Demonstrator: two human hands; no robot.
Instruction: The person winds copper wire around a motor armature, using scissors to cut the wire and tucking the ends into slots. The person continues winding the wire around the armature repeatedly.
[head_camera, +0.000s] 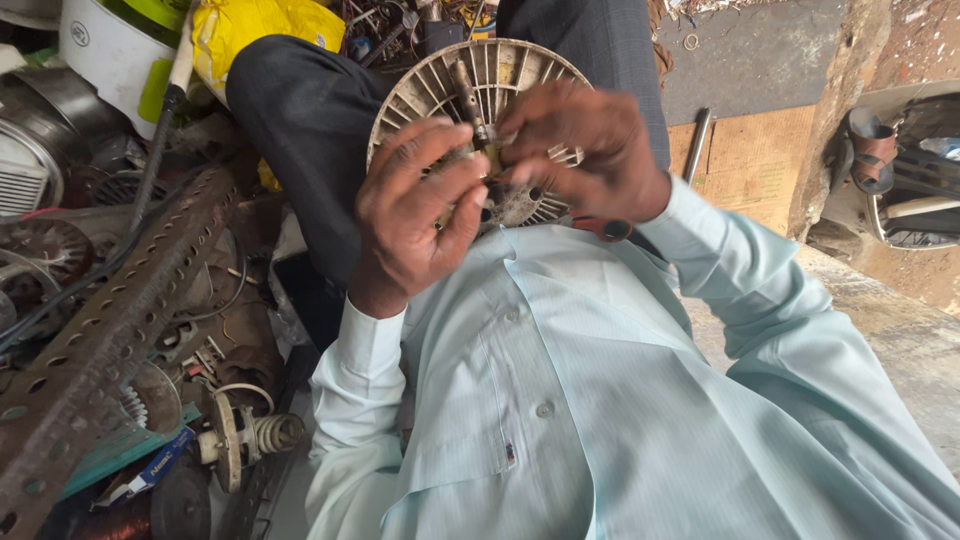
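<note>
A small brass fitting (490, 158) is being pinched between the fingertips of both hands, the left hand (415, 215) and right hand (585, 150) closing narrowly around it, just before the finned motor rotor (440, 85) whose shaft (468, 100) is pointing away.

Head view, steeply downward, close above lap

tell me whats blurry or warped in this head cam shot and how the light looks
Head view: soft, even daylight, no harsh shadows or glare; the left hand and right hand are slightly motion-blurred over the round slotted fan disc; wide-angle warp bends the perforated metal bar and stretches the shirt.
</note>
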